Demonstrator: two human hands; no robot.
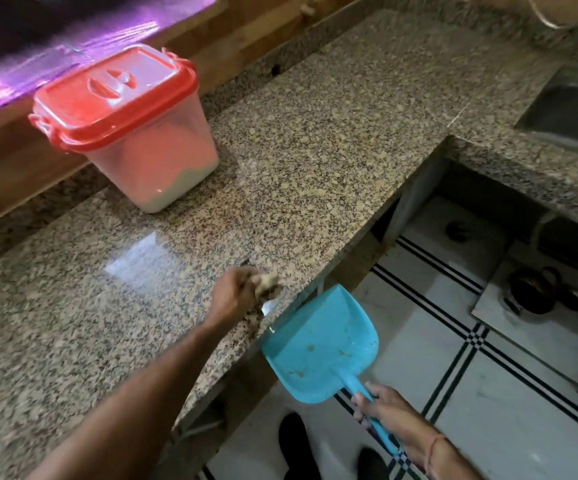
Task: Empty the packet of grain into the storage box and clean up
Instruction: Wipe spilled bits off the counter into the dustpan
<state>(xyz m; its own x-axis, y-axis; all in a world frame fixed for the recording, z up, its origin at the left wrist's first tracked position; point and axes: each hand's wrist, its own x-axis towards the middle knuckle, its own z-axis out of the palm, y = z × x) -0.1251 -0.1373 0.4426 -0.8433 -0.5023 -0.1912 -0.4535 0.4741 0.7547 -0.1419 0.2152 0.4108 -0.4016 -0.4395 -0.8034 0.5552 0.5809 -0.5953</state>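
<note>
The storage box [135, 133] is translucent with a red lid shut on top. It stands at the back left of the granite counter [315, 140], with pale grain inside. My left hand [235, 294] rests near the counter's front edge, closed on a small beige cloth or brush [263, 281]; blur hides which. My right hand [389, 415] grips the handle of a blue dustpan [318, 348], held just below the counter edge with its mouth against it. A few brown specks lie in the pan. No grain packet shows clearly.
A shiny pale patch [135, 258] lies on the counter left of my left hand. A steel sink [571, 109] sits at the far right. Below are a tiled floor [488, 393], dark vessels [537, 289] and my feet [294, 441].
</note>
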